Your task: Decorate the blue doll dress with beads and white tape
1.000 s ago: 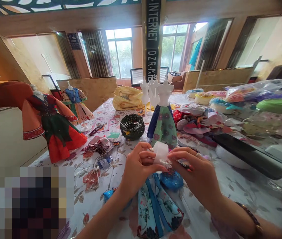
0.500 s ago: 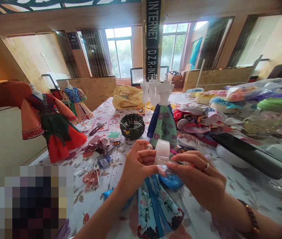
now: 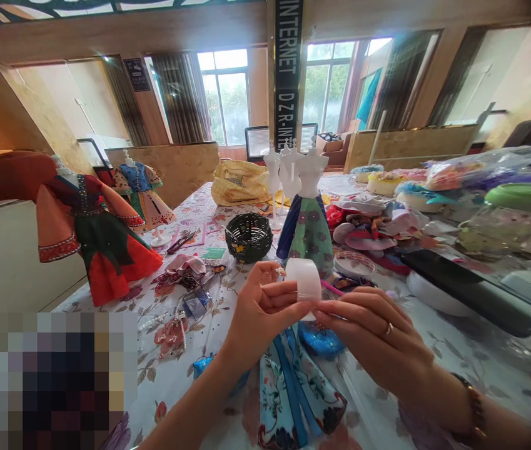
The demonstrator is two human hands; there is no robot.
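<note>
Standing behind the green-skirted mannequin (image 3: 311,178), a pillar (image 3: 288,75) reads "INTERNET DZR-INT" sideways, while before that mannequin the left hand (image 3: 258,309) grips a tape roll (image 3: 304,279), its axis roughly left-to-right, and the right hand (image 3: 382,337) pinches its lower edge.

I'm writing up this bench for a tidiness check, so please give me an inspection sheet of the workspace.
Surface: floral tablecloth, heavily loaded toward the right side.
Job's things: translucent tape roll held up; blue floral fabric piece lying below the hands.
Clutter: black woven basket, heap of fabric pieces, dark phone-like slab, small bead strands.
Grip: left hand holds the roll; right hand has fingertips at its lower edge, but whether they pinch the tape's end cannot be told.
Cables: nothing seen.
Surroundings: dressed mannequin at left, bare-topped mannequin ahead, lettered pillar and window behind.
</note>
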